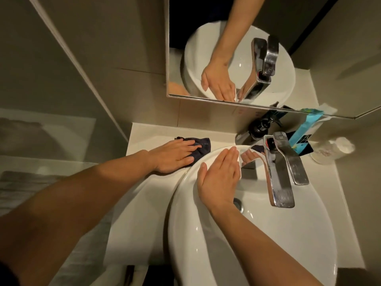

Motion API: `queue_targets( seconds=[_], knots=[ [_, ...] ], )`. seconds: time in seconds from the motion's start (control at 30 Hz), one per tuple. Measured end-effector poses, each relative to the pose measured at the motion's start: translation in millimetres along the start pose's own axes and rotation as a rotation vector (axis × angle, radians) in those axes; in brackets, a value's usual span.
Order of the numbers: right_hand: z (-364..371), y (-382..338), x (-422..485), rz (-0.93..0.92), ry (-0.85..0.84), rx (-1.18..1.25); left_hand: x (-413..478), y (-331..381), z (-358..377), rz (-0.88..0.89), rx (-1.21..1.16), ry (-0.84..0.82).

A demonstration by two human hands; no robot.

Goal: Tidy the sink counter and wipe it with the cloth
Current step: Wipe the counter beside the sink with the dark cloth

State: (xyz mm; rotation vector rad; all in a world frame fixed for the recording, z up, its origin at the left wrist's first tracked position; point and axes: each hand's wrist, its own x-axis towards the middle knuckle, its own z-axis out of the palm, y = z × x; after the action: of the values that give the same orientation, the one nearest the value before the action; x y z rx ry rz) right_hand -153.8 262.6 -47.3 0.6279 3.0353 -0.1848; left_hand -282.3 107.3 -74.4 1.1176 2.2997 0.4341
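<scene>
A dark blue cloth (203, 146) lies bunched on the white counter (148, 139) just left of the basin's far rim. My left hand (175, 155) presses flat on it, fingers spread over the fabric. My right hand (219, 176) rests palm down on the far inner wall of the white basin (268, 234), fingers straight and together, holding nothing. Its fingertips almost touch the base of the chrome tap (281, 176).
Behind the tap stand a black pump bottle (260, 127), a light blue pack (303, 133) and a white jar (332, 149) on the right counter. A mirror (206, 48) hangs above. The wall closes the counter's left and back edges.
</scene>
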Motion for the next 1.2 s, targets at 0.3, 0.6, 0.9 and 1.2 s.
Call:
queue_targets(
  seconds=[0.3, 0.6, 0.9, 1.2],
  knots=[
    [0.3, 2.4, -0.2, -0.014, 0.0, -0.002, -69.6, 22.0, 39.2, -0.117, -0.046, 0.096],
    [3.7, 4.6, -0.7, -0.035, 0.001, 0.036, -127.9, 49.8, 89.6, -0.295, -0.146, 0.194],
    [0.9, 6.3, -2.4, -0.041, 0.013, 0.08, -167.0, 92.0, 137.7, -0.41, -0.213, 0.345],
    [1.8, 6.1, -3.3, -0.052, -0.002, 0.085, -192.9, 138.6, 176.7, -0.538, -0.265, 0.433]
  ],
)
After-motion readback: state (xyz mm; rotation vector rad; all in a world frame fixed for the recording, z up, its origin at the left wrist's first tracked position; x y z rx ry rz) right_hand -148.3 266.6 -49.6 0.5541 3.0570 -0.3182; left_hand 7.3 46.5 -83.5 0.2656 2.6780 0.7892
